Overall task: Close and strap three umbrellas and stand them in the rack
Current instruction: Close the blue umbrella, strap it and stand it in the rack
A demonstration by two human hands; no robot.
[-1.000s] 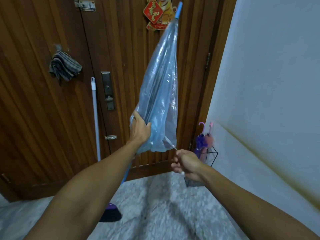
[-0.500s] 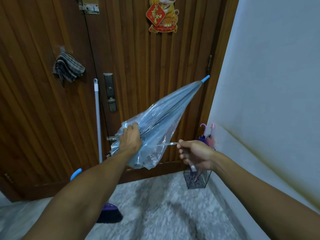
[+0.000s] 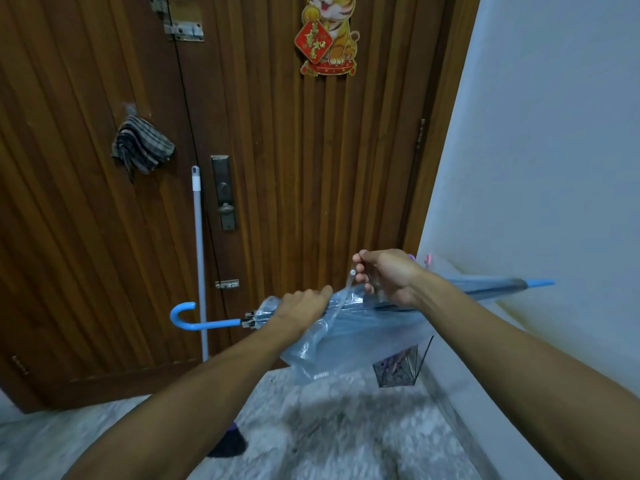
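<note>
A clear blue-tinted umbrella [image 3: 349, 332] lies almost level across the view, folded, with its blue hooked handle to the left and its blue tip to the right near the wall. My left hand [image 3: 303, 308] grips the gathered canopy near the handle end. My right hand [image 3: 388, 275] pinches the umbrella's clear strap [image 3: 350, 282] and holds it up above the canopy. A black wire rack [image 3: 398, 370] stands on the floor in the corner, partly hidden behind the canopy and my right arm. A purple umbrella stands in the rack; its hooked handles are mostly hidden behind my right hand.
A dark wooden door [image 3: 277, 168] fills the view ahead, with a white wall [image 3: 554, 168] on the right. A broom with a white pole [image 3: 199, 254] leans on the door, its dark head [image 3: 228, 443] on the speckled floor. A striped cloth [image 3: 142, 147] hangs on the door.
The umbrella has swung down from pointing up at the door to lying nearly level, tip to the right. My right hand has risen, lifting the strap above the canopy.
</note>
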